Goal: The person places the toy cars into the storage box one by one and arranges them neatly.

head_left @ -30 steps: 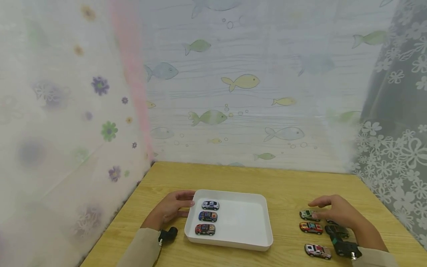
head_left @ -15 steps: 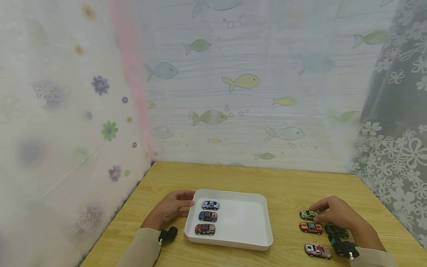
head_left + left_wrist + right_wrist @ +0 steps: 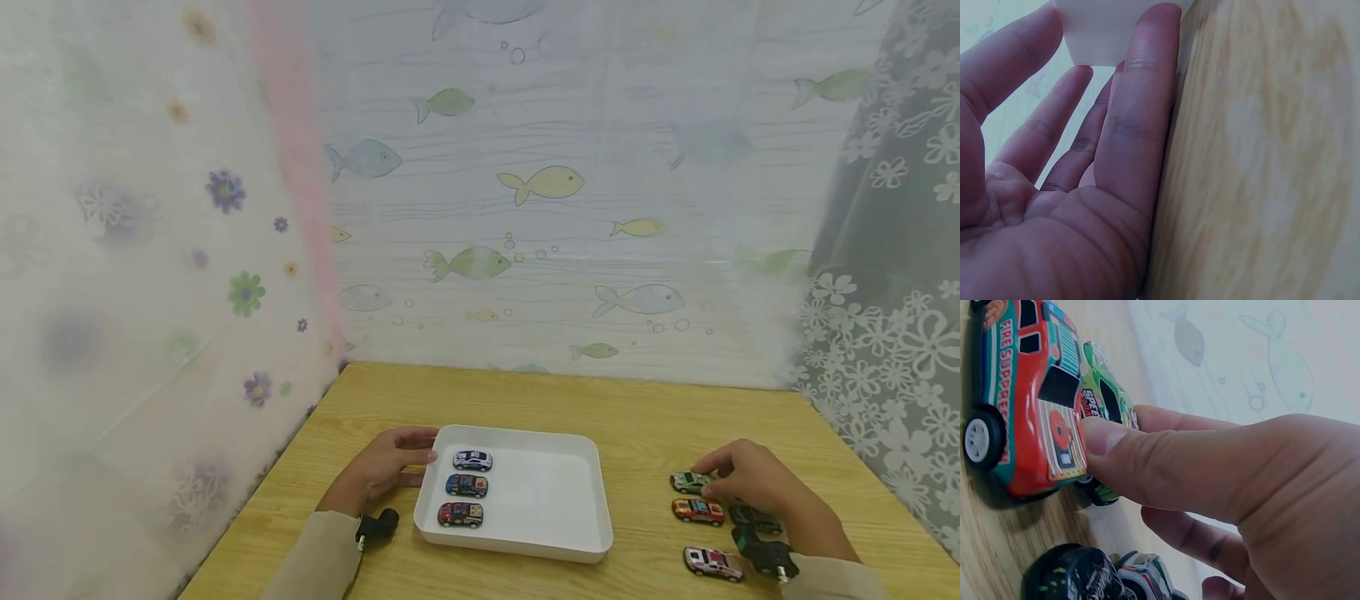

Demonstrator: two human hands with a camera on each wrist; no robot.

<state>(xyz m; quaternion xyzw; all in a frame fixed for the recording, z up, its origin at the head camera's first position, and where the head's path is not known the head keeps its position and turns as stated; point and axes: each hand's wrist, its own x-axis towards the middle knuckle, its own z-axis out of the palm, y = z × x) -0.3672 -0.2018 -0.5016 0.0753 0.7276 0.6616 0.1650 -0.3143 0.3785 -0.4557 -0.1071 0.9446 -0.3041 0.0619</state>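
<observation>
In the head view, my right hand (image 3: 757,477) pinches a green toy car (image 3: 688,482) at the right of the table. Up close, the thumb (image 3: 1147,459) lies on the green car's (image 3: 1107,394) near side, a forefinger behind it. Beside it stands a red and yellow toy car (image 3: 697,511), which partly hides the green one in the right wrist view. My left hand (image 3: 390,462) rests at the left wall of a white tray (image 3: 532,548), its fingers (image 3: 1138,106) straight against the tray's outside. The tray holds a white car (image 3: 472,460), a blue car (image 3: 467,485) and a red car (image 3: 461,515).
A white and red toy car (image 3: 712,564) sits nearer the front edge. A dark toy car (image 3: 757,518) stands partly under my right wrist, with a white-striped car (image 3: 1147,575) close to it. Patterned curtains (image 3: 555,250) border the wooden table (image 3: 645,408).
My right thumb and forefinger have closed on the green car, which has shifted slightly left. The left hand and the tray stay in place.
</observation>
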